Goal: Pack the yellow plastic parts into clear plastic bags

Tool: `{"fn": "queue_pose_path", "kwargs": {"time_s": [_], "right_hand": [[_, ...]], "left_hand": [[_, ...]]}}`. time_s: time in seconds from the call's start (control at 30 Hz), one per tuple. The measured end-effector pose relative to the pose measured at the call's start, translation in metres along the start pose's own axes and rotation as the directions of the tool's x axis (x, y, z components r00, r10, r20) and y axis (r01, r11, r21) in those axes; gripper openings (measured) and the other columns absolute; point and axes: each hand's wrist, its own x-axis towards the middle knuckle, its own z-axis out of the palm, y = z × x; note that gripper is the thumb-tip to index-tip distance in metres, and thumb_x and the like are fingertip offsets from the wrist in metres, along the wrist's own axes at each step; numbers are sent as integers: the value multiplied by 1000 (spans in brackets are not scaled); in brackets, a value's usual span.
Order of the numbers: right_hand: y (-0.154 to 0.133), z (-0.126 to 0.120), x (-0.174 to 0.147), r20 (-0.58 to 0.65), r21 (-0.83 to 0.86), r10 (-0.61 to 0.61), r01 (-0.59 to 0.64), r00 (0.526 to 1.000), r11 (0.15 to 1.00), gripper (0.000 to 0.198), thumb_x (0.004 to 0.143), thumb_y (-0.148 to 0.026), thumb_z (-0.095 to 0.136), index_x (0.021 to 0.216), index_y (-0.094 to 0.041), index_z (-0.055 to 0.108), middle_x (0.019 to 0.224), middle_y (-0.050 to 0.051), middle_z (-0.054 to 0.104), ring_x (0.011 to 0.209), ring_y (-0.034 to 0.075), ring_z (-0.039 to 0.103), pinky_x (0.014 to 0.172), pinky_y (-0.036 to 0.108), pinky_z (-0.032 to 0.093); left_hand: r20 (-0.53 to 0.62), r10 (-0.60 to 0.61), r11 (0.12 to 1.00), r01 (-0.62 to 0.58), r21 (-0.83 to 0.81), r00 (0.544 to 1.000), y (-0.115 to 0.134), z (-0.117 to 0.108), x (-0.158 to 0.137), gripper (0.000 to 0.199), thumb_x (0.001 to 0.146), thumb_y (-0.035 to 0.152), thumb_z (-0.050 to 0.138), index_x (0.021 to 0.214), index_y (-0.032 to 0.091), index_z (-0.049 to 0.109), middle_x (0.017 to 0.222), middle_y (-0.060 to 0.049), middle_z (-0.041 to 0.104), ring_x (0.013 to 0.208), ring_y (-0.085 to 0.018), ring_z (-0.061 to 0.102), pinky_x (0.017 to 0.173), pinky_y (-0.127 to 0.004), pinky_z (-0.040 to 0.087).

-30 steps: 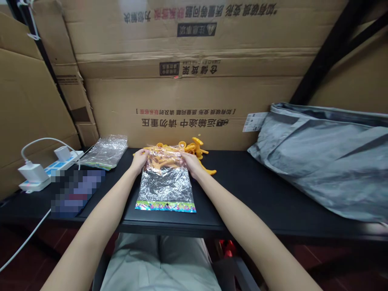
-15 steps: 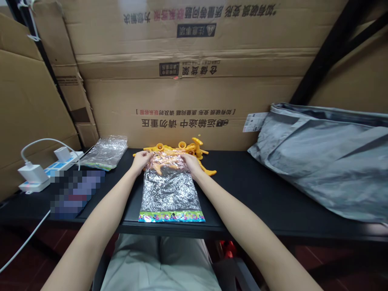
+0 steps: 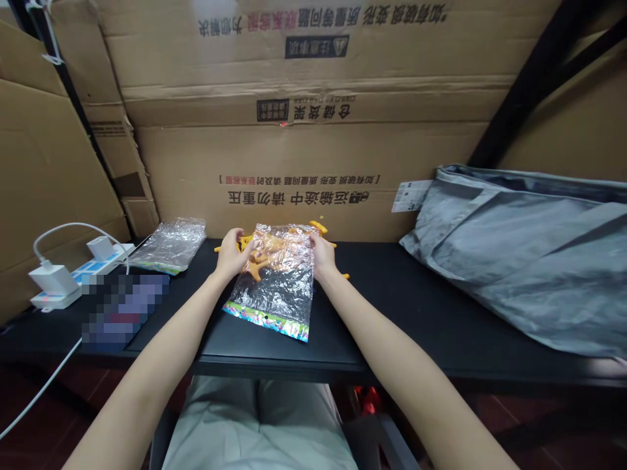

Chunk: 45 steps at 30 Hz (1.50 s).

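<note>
A clear plastic bag (image 3: pixel 281 287) with a colourful printed strip along its near edge lies tilted on the black table. Through and around its far half show several yellow-orange plastic pieces (image 3: pixel 318 226), mostly covered by the film, so their kind is unclear. On the bag's right edge my right hand (image 3: pixel 323 256) is closed, thumb and fingers pinching the film. My left hand (image 3: pixel 232 256) is at the left edge, its thumb apart from the curved fingers and close to the film. Yellow parts are visible between that thumb and the fingers.
At the left, another clear bag (image 3: pixel 171 245) lies beside a power strip (image 3: pixel 100 267) with chargers and a white cable. A blurred dark item (image 3: pixel 127 310) sits near the front. A grey fabric bag (image 3: pixel 519 261) occupies the right. Cardboard (image 3: pixel 304 150) stands behind the table (image 3: pixel 386 307).
The bag has turned, its printed strip now slanting down to the right, and its far end has come up over the yellow pieces. My left hand's fingers have spread apart.
</note>
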Motion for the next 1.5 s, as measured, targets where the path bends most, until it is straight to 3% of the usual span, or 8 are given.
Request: {"fn": "queue_pose_path", "kwargs": {"time_s": [0.1, 0.2, 0.33, 0.53, 0.7, 0.9, 1.27, 1.5], "right_hand": [[-12, 0, 3, -81, 165, 47, -33, 996, 986, 15, 67, -21, 56, 55, -20, 46, 50, -7, 46, 48, 9, 44, 50, 22, 39], [-27, -1, 3, -161, 254, 51, -9, 986, 967, 10, 69, -19, 54, 60, -18, 50, 54, -5, 53, 51, 9, 50, 52, 21, 43], [-47, -12, 4, -187, 328, 126, -59, 974, 943, 9, 76, -20, 47, 70, -17, 53, 64, 0, 63, 48, 11, 54, 46, 23, 45], [-52, -33, 17, -170, 371, 100, -30, 980, 928, 10, 79, -23, 46, 75, -18, 54, 73, 0, 66, 49, 9, 57, 51, 23, 51], [-51, -31, 20, -152, 416, 135, -60, 979, 907, 14, 84, -24, 43, 79, -18, 55, 76, 1, 66, 56, 10, 60, 55, 23, 53], [-60, -20, 10, -48, 385, 89, -64, 995, 921, 22, 90, -33, 39, 85, -19, 55, 87, 3, 67, 66, 12, 65, 55, 23, 54], [-57, -39, 1, 74, 179, 111, -123, 991, 976, 16, 86, -30, 49, 85, -16, 56, 71, 0, 65, 46, 10, 61, 40, 20, 48], [-42, -43, 0, 7, 44, 53, -54, 999, 998, 8, 79, -23, 55, 78, -15, 59, 63, -1, 65, 38, 9, 56, 33, 18, 42]], "left_hand": [[162, 325, 936, -342, 88, 932, 17, -1, -6, 44, 80, 40, 56, 117, 17, 50, 124, -14, 55, 119, -24, 49, 102, -42, 37], [411, 488, 837, -547, 31, 770, 40, 2, -15, 69, 76, 52, 59, 132, 17, 41, 142, -15, 40, 134, -27, 34, 110, -43, 27], [635, 457, 794, -608, 24, 623, 62, 7, -28, 99, 62, 63, 66, 145, 30, 23, 154, -6, 21, 141, -26, 20, 115, -41, 17], [679, 460, 701, -704, 118, 572, 62, 14, -31, 81, 74, 32, 58, 146, 31, 22, 155, -2, 19, 143, -22, 10, 115, -42, 13], [603, 546, 608, -771, 193, 581, 53, 17, -21, 78, 71, -2, 37, 144, 25, 30, 153, -3, 23, 142, -20, 15, 113, -42, 19], [562, 519, 595, -745, 303, 644, 46, 1, 2, 65, 82, 4, 37, 143, 24, 33, 150, -7, 31, 139, -21, 25, 112, -45, 22], [442, 51, 596, -382, 706, 896, -38, -121, 41, 72, 76, 3, 38, 142, 31, 34, 151, -6, 28, 139, -26, 24, 108, -62, 15], [491, -464, 502, -238, 831, 737, -94, -172, 38, 69, 73, 6, 44, 136, 32, 43, 145, -4, 40, 135, -26, 34, 107, -51, 25]]}}
